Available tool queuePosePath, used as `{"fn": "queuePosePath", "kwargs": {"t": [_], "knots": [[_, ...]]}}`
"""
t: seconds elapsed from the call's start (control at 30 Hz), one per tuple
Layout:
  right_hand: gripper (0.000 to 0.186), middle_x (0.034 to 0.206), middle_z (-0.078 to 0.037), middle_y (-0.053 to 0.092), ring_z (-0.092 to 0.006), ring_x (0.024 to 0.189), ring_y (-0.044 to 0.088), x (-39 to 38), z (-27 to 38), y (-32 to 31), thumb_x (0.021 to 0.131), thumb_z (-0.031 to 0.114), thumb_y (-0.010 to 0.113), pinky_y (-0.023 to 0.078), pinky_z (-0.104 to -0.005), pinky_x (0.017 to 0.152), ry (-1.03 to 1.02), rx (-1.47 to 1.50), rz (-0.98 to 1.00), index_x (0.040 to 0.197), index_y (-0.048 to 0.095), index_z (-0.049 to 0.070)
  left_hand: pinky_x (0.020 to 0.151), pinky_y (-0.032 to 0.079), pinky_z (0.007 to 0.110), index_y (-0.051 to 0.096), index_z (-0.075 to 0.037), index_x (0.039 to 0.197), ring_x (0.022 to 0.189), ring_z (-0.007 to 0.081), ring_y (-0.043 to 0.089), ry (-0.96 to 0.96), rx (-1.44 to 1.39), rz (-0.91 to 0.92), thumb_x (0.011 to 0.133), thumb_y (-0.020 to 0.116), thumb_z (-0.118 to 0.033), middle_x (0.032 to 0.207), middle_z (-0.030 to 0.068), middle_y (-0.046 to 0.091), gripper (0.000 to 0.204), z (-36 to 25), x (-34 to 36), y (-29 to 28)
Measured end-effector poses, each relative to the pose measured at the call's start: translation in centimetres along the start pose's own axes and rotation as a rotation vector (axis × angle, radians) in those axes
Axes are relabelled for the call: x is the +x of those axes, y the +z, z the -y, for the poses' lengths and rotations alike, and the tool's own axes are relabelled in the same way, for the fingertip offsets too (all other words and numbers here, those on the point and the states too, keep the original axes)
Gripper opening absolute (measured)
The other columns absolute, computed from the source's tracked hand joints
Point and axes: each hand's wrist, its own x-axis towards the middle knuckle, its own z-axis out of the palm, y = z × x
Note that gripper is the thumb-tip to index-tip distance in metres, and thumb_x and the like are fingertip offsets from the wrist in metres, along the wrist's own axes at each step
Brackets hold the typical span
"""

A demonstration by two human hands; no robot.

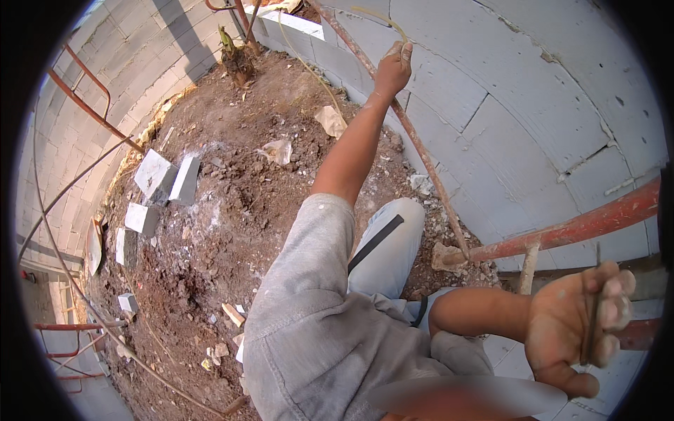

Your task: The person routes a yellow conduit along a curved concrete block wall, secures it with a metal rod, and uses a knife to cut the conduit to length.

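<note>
Reaching up along the pale block wall [519, 140], the person's left hand [394, 68] is closed on a thin yellowish tube [397, 28], its curved end showing above the fingers, close to the blocks. Similar yellow line [307, 64] runs down to the dirt [232, 210]; from where I stand, can't tell if the two join. Right hand [562, 326] is out to the side, palm showing, fingers part-curled and blurred, thumb apart; slim dark rod [592, 319] crosses the fingers, though whether it is truly pinched I can't tell. Red pipe [583, 228] runs behind that hand; a rusty slanting pole [421, 144] passes by the left wrist. Progress, as I judge it: mid-step. Wall courses are up and the tube is in hand at the wall, so that much is done. Left over: the tube is not yet let go or fixed by anything I can see, and I make out no fresh mark beside it. Loose white blocks [184, 180] lie on the dirt well apart from both hands, untouched. How much remains beyond this, can't say.
</note>
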Motion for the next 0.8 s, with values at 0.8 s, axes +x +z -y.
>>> {"fn": "queuePosePath", "kwargs": {"t": [0.8], "knots": [[0.023, 0.082, -0.01, 0.06, -0.0203, 0.077, 0.056, -10.7, -9.7, -5.1, 0.099, 0.013, 0.054, 0.045, -0.0315, 0.071, 0.751, -1.001, 0.322, 0.089, 0.062, -0.006, 0.074, 0.05, 0.046, 0.064, -0.004, 0.103, 0.089, 0.045, 0.062, 0.169, 0.049, 0.234, 0.1, 0.052, -0.04, 0.091, 0.0211, 0.067, 0.038, 2.8, 9.5, -7.5]]}}
